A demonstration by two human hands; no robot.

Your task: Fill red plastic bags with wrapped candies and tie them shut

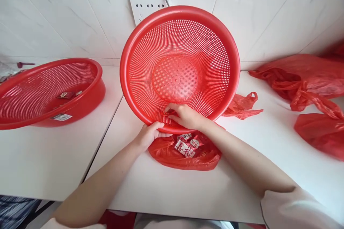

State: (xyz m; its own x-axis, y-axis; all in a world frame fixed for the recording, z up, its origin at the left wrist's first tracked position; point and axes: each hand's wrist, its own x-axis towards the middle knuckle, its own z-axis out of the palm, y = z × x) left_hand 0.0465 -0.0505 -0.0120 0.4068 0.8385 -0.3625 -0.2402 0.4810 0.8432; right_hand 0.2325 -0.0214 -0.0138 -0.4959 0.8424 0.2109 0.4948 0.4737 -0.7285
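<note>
A large red plastic colander [177, 13] is tipped up on its side, its open mouth facing me. My left hand [149, 136] holds its lower rim, thumb over the edge and fingers underneath. Inside, near the bottom edge, my right hand [184, 115] pinches at a small red packet [165, 113] with gold marks; its kind is too small to tell. Right below the rim lies an open red plastic bag [163, 155]. In it are several red wrapped packets [185, 148] with white labels and Chinese characters, partly hidden by the colander.
At the left stands another red colander [91, 94] with a few small wrapped pieces [67, 94] inside. Red plastic bags [319, 75] lie at the right, a crumpled one [242, 105] behind my right arm. A power strip [146, 5] is on the tiled wall.
</note>
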